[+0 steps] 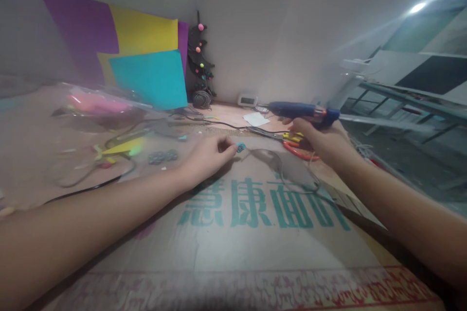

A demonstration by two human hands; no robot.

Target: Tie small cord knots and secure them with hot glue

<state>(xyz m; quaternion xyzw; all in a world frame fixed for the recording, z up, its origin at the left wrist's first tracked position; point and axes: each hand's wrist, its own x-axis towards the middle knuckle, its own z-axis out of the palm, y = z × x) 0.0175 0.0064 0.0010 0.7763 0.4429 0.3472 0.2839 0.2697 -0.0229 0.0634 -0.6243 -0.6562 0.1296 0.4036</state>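
Observation:
Over the middle of the table, my left hand [215, 151] pinches a small teal piece [241, 147] between thumb and fingertips; its exact kind is too small to tell. My right hand [314, 138] is wrapped round a dark blue hot glue gun [297, 109], held up with its nozzle towards the left. Below the right hand lie red-handled pliers [297, 149] and a yellow-handled tool [293, 137], partly hidden by that hand. Left of my left hand sit several small grey-green round pieces [162, 156].
A printed sack [219, 252] covers the near table. Coloured sheets [149, 77] and a dark wire tree with small balls [201, 65] stand at the back. A white digital clock [248, 100], white paper [256, 119] and a plastic bag with pink contents [98, 104] lie around; cords cross the table.

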